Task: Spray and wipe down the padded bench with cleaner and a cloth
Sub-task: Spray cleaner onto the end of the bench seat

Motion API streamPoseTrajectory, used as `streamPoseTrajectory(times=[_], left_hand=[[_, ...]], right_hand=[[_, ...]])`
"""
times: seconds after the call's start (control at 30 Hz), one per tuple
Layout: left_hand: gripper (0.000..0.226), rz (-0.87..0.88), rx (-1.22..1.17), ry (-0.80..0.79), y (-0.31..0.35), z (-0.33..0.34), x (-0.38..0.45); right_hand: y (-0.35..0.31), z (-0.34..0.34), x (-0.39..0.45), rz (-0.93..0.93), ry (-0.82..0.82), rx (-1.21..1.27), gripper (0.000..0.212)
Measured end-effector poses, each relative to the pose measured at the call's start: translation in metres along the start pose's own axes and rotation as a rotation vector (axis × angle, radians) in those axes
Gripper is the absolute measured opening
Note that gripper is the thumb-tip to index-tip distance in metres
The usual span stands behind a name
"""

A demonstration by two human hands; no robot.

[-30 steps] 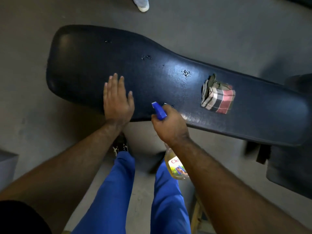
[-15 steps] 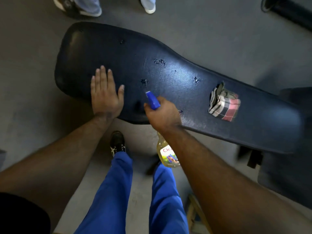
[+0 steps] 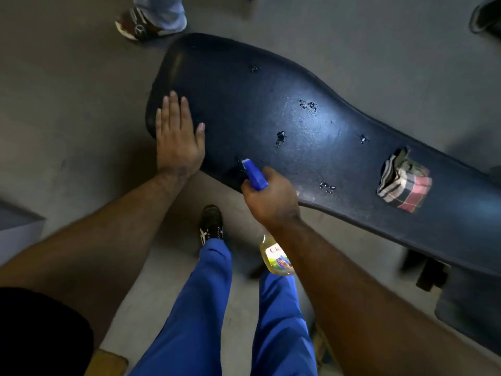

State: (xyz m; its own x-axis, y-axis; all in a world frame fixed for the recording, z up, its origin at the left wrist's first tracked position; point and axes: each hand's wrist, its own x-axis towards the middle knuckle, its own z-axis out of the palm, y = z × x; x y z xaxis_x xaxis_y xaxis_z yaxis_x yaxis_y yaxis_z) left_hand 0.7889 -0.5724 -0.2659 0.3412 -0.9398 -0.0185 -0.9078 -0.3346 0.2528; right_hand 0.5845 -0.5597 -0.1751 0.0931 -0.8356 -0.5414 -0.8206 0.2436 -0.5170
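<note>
right hand (image 3: 271, 199) gripping the spray bottle (image 3: 254, 176), left hand (image 3: 177, 137) flat with straight fingers on the bench (image 3: 271, 85), cloth (image 3: 404, 183) well off to its right

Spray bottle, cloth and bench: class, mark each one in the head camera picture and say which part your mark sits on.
spray bottle (image 3: 275, 263): head view, on the clear lower body with the label.
cloth (image 3: 405, 185): head view, on the middle of the folded plaid fabric.
bench (image 3: 244, 104): head view, on bare dark padding at the wide end.

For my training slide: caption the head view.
Right hand aims a spray bottle at the padded bench, left hand flat on it, plaid cloth waiting.
</note>
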Motion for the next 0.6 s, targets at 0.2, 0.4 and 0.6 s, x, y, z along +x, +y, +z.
streamPoseTrajectory(times=[0.2, 0.4, 0.6], left_hand=[[0.061, -0.099, -0.148, 0.004, -0.02, -0.011, 0.014], [0.063, -0.115, -0.128, -0.052, -0.025, -0.004, 0.018], [0.062, -0.089, -0.084, -0.028, -0.028, -0.001, 0.017]], right_hand=[[-0.057, -0.007, 0.031, -0.121, -0.044, 0.049, 0.018], [-0.125, -0.005, 0.08, -0.154, -0.039, 0.03, 0.017], [-0.148, 0.008, 0.099, -0.085, -0.013, -0.109, 0.029]])
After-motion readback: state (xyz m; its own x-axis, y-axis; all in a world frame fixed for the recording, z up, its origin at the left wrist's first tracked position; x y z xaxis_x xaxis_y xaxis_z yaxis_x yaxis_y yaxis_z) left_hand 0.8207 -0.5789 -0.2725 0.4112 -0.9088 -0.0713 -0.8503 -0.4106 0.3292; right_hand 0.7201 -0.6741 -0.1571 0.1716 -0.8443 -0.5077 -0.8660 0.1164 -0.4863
